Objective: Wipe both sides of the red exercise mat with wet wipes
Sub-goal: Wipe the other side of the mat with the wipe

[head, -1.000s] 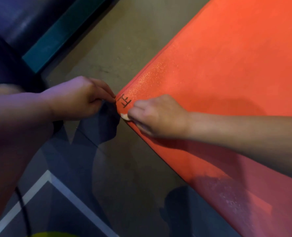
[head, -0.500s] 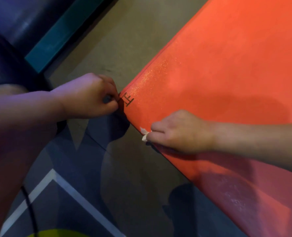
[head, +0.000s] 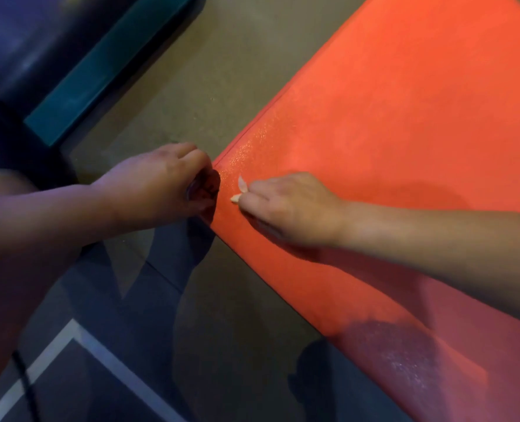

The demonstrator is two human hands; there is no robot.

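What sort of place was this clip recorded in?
Probably a gym or exercise room: a red exercise mat lies on a floor with a white painted line, beside dark padded-looking equipment.

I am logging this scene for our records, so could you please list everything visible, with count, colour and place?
red mat: one, orange-red, flat on the floor, fills the right side.
wet wipe: one, white, bits poking from the right hand, on the mat near its corner.
floor: tan, with a dark blue area lower left.
white line: one, angled stripe on the dark blue area.
teal bar: one, upper left.
dark padded object: one, blackish, top left corner.
black cable: one, bottom left edge.
left hand: grips the mat's near corner.
right hand: holds the wipe against the mat.
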